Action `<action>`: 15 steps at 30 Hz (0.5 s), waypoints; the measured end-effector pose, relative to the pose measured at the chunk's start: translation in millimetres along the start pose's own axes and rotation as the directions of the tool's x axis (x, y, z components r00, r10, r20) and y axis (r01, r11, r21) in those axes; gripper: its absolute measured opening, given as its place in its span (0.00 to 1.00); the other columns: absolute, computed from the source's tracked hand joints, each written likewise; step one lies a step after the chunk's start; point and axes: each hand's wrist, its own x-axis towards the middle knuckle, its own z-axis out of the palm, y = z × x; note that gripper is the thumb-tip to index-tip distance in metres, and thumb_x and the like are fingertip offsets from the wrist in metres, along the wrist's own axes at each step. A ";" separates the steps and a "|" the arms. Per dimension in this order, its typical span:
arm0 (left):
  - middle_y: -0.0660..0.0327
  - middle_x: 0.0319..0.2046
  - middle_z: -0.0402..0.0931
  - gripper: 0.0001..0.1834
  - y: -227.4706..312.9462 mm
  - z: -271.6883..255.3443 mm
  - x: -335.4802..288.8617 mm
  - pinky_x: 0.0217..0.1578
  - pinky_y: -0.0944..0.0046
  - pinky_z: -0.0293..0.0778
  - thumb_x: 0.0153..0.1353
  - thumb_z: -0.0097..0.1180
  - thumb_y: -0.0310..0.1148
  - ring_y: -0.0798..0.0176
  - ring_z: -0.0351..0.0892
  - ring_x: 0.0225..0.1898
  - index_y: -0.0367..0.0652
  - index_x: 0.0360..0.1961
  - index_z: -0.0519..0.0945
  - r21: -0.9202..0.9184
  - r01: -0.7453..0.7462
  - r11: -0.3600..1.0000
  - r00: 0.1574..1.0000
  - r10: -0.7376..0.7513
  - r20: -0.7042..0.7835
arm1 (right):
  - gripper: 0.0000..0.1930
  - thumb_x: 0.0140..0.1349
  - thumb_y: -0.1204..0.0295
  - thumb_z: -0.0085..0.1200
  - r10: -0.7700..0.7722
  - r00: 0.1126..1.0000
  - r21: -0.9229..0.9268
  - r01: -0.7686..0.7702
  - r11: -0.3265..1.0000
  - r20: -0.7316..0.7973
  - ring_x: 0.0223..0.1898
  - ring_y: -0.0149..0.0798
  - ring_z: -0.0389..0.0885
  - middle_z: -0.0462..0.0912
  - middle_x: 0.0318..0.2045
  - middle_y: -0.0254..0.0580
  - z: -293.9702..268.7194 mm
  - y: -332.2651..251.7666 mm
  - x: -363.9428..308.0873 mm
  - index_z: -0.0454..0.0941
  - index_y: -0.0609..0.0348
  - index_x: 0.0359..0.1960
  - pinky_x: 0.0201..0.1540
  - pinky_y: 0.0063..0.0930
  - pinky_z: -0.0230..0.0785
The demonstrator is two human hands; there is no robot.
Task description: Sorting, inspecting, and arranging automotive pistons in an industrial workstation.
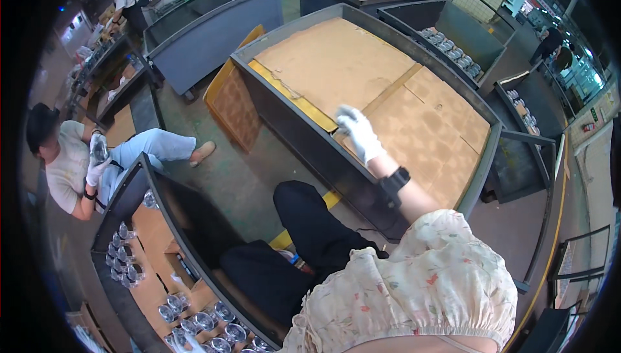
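Observation:
My right hand [359,134], in a white glove with greyish fingertips, is over the near edge of a large metal bin [294,108]. Its fingers bend loosely, and nothing shows in them. Brown cardboard [330,49] covers the bin's top. At the lower left, my left hand [185,344], also gloved in white, is partly cut off by the picture's rim. It is among shiny, flanged round parts [206,320] standing on cardboard in a second dark bin [187,223]. Whether it grips one of them is hidden.
A seated co-worker [74,165] at the left holds a shiny part [98,149] in gloved hands. A yellow-edged board [236,104] leans by the large bin. More bins hold rows of parts [453,52] at the far right. Another person [126,3] stands far left.

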 end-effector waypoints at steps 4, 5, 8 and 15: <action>0.51 0.56 0.76 0.21 72.5 34.0 -53.7 0.61 0.52 0.68 0.68 0.55 0.34 0.50 0.74 0.56 0.39 0.60 0.75 -0.189 0.093 0.978 0.991 -0.073 0.111 | 0.33 0.66 0.64 0.54 0.286 0.958 0.355 -0.270 0.895 0.010 0.64 0.46 0.66 0.65 0.66 0.46 -55.6 61.9 63.3 0.57 0.59 0.70 0.60 0.41 0.66; 0.47 0.50 0.78 0.17 45.3 50.2 -55.0 0.57 0.53 0.70 0.66 0.59 0.33 0.49 0.76 0.53 0.36 0.53 0.79 -0.120 -0.023 0.992 1.000 0.023 -0.004 | 0.36 0.65 0.64 0.55 0.448 0.893 0.402 -0.427 0.810 0.044 0.70 0.50 0.59 0.58 0.71 0.47 -62.4 68.6 74.9 0.54 0.57 0.72 0.66 0.45 0.61; 0.47 0.50 0.78 0.14 54.3 60.6 -54.1 0.57 0.53 0.70 0.65 0.59 0.32 0.50 0.76 0.52 0.36 0.49 0.80 0.002 -0.185 0.983 0.980 0.184 -0.070 | 0.39 0.63 0.63 0.57 0.500 0.865 0.364 -0.453 0.814 -0.040 0.76 0.54 0.44 0.48 0.75 0.49 -77.8 90.5 90.1 0.51 0.55 0.73 0.72 0.47 0.50; 0.50 0.47 0.81 0.15 31.9 57.4 -70.7 0.56 0.55 0.71 0.60 0.62 0.30 0.51 0.78 0.51 0.36 0.48 0.81 -0.005 -0.031 1.000 0.995 0.030 -0.098 | 0.32 0.64 0.69 0.57 0.371 0.927 -0.047 -0.369 0.928 0.046 0.69 0.50 0.61 0.63 0.68 0.55 -62.6 113.4 111.6 0.59 0.63 0.68 0.67 0.40 0.62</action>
